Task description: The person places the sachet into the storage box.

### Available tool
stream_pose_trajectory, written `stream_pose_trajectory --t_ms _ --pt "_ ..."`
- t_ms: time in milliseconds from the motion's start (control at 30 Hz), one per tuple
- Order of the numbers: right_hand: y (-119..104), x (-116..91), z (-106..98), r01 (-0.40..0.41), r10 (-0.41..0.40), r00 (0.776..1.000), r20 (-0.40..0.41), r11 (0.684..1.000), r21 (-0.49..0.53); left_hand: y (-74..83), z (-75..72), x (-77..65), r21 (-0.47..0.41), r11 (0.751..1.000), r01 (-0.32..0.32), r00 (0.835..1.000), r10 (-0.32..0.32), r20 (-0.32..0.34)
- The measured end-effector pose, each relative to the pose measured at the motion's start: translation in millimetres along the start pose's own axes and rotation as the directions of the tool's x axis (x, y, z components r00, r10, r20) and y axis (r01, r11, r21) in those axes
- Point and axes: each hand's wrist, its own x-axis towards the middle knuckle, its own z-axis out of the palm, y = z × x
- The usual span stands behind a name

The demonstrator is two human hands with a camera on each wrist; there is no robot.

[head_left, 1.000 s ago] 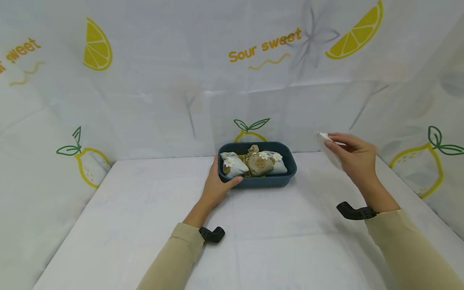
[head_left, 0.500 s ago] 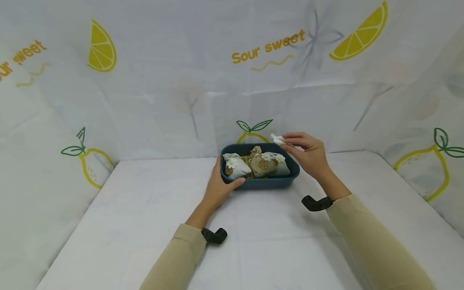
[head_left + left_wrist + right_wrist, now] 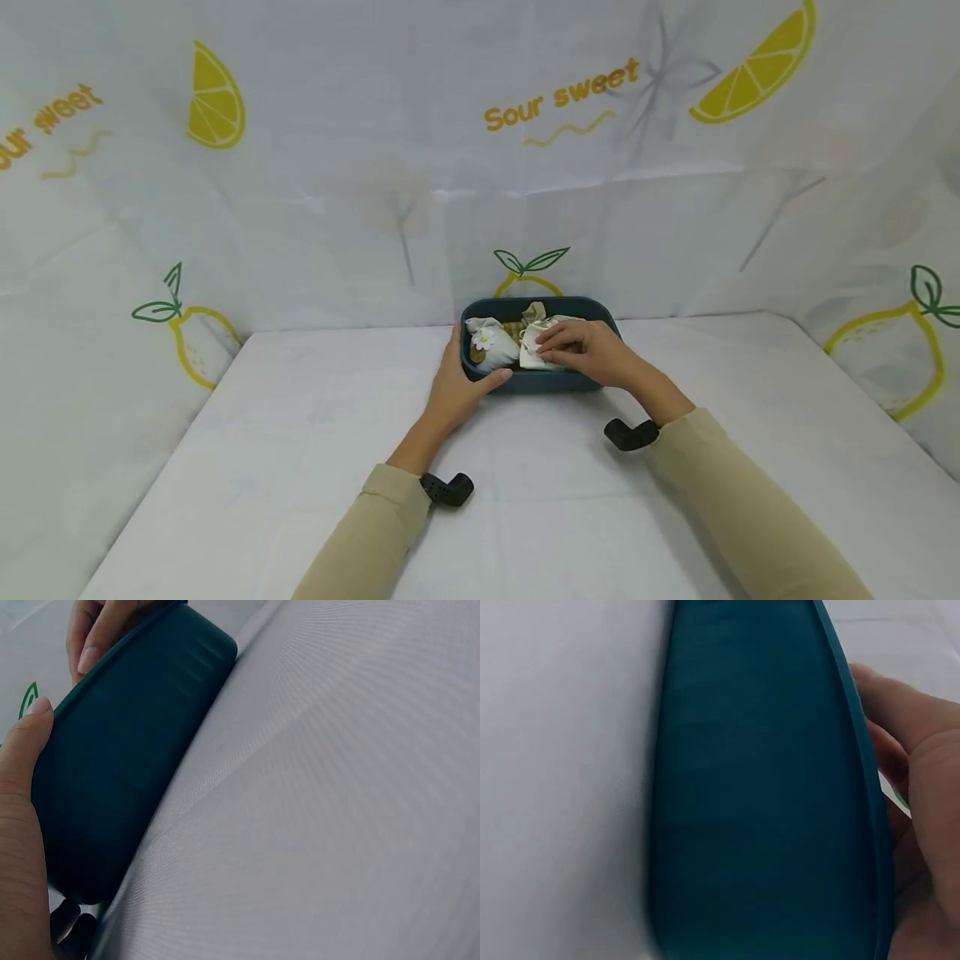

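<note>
A dark blue plastic basin (image 3: 543,382) stands at the back of the table, several small cloth pouches inside it. My left hand (image 3: 456,390) grips its left end, the thumb on the front rim and the fingers along the outer side. Low inside the basin, on the right, my right hand (image 3: 600,357) pinches a white drawstring pouch (image 3: 530,348) lying over the others. A pale pouch with a daisy (image 3: 498,352) fills the left end. Behind the white pouch a tan pouch's gathered top (image 3: 534,312) pokes up. The right wrist view shows mostly the basin's outer wall (image 3: 757,780).
A white cloth (image 3: 337,400) covers the table. Close behind the basin hangs a white curtain (image 3: 315,242) with lemon prints, and more of it closes in the left and right sides. Each wrist wears a black band (image 3: 448,490).
My right hand has brought the white pouch leftward from the right side, then down into the basin onto the other pouches. The left hand keeps its grip on the basin.
</note>
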Motion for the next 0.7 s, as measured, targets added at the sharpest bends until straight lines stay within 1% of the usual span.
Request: stream_pose_trajectory --t_ms 100,200,400,467,567,700 --pt "-1 -1 0 -0.016 0.015 1.000 0.017 0.999 0.040 -1.3 -0.5 -0.7 0.005 1.000 0.001 1.000 -0.001 0.004" --pt "-3 0 1 -0.032 0.032 0.999 0.018 0.998 0.044 -1.9 -1.5 -0.8 0.002 1.000 0.011 1.000 -0.011 0.000" --pt "-5 5 3 -0.075 0.076 0.997 0.032 0.996 -0.039 -1.9 -2.8 -0.6 0.007 1.000 0.023 1.000 -0.023 -0.003" --pt "-5 5 3 -0.084 0.085 0.996 0.034 0.996 -0.040 -1.4 -2.9 -0.5 0.006 1.000 0.021 1.000 -0.021 0.000" --pt "-6 2 -1 -0.118 0.118 0.993 0.014 0.993 -0.005 -0.9 -2.0 -0.4 0.001 1.000 0.024 1.000 -0.024 0.007" --pt "-6 -8 -10 -0.180 0.182 0.982 -0.056 0.983 0.035 -0.6 -0.6 -0.1 0.000 1.000 0.019 1.000 -0.019 0.011"
